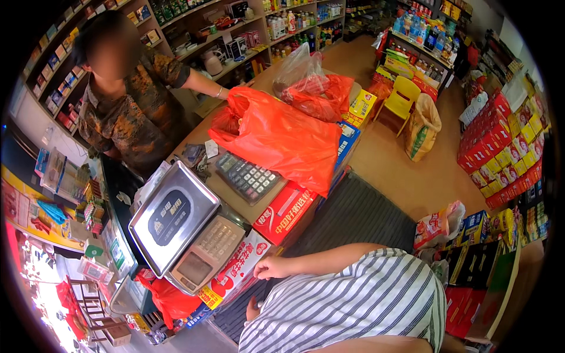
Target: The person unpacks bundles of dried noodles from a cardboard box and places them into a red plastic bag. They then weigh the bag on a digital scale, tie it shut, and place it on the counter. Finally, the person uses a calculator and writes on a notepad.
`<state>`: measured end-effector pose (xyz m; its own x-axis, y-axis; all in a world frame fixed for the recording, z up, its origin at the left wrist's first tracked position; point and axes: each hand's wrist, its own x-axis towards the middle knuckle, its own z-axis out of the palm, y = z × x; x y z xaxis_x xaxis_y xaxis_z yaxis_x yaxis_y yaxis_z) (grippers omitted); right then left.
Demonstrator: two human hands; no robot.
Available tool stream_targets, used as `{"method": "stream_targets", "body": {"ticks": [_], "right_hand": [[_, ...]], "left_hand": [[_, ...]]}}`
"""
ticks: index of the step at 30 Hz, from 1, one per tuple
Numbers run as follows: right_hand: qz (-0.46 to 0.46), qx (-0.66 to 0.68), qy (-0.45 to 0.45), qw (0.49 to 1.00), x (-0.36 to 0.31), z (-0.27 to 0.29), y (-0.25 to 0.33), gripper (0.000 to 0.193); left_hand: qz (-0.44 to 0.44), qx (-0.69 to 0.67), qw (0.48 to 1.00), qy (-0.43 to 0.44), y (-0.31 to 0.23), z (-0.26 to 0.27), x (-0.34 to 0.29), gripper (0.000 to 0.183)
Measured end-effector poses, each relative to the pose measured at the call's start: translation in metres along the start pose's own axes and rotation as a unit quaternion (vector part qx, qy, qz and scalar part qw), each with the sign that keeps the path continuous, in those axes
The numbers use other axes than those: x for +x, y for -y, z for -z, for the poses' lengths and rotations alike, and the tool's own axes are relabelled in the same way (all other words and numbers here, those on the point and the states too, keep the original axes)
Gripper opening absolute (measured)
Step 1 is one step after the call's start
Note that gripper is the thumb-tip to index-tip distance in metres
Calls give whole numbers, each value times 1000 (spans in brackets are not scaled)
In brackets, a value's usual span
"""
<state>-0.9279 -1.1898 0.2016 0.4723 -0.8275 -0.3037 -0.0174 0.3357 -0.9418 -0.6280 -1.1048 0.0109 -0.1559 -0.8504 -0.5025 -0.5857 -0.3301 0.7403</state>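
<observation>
My right hand [273, 267] is over the counter's near edge, its fingers loosely curled with nothing visible in them. Beneath its fingertips lies a white and red carton [238, 265]. Lower down, my left hand [253, 309] is mostly hidden by my striped shirt; only some fingers show. A silver weighing scale [179, 217] stands left of my right hand. Beyond it lies a dark desk calculator [248, 175] with light keys. A full red plastic bag [282, 138] rests on the counter, overlapping the calculator's far side. Across the counter, another person's arm [203, 85] reaches behind this bag.
A second red bag [329, 97] and a clear bag [300, 67] sit farther along the counter. Another red bag [173, 300] hangs below the scale. On the floor are a yellow chair [402, 97], a woven sack [422, 126] and stacked red cartons [485, 132]. Stocked shelves line the walls.
</observation>
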Motion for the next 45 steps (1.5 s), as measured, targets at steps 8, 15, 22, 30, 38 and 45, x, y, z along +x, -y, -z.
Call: {"method": "stream_targets", "body": {"ticks": [8, 15, 22, 30, 38, 45], "right_hand": [[-13, -5, 17, 1000, 10, -3, 10, 21], [10, -3, -26, 1000, 16, 11, 25, 19], [-25, 42, -28, 998, 12, -10, 25, 20], [-13, 63, -32, 997, 16, -52, 27, 21], [-22, 21, -95, 995, 1, -67, 39, 20], [-75, 49, -113, 990, 3, -90, 32, 20]], "left_hand": [[25, -40, 998, -30, -3, -1, -19, 60], [64, -58, 996, 9, -21, 5, -25, 49], [45, -48, 997, 36, -21, 27, -24, 48], [46, -38, 995, 82, -45, 65, -17, 48], [7, 24, 992, 122, -62, 84, -7, 46], [-1, -26, 993, 113, -34, 86, -9, 49]]}}
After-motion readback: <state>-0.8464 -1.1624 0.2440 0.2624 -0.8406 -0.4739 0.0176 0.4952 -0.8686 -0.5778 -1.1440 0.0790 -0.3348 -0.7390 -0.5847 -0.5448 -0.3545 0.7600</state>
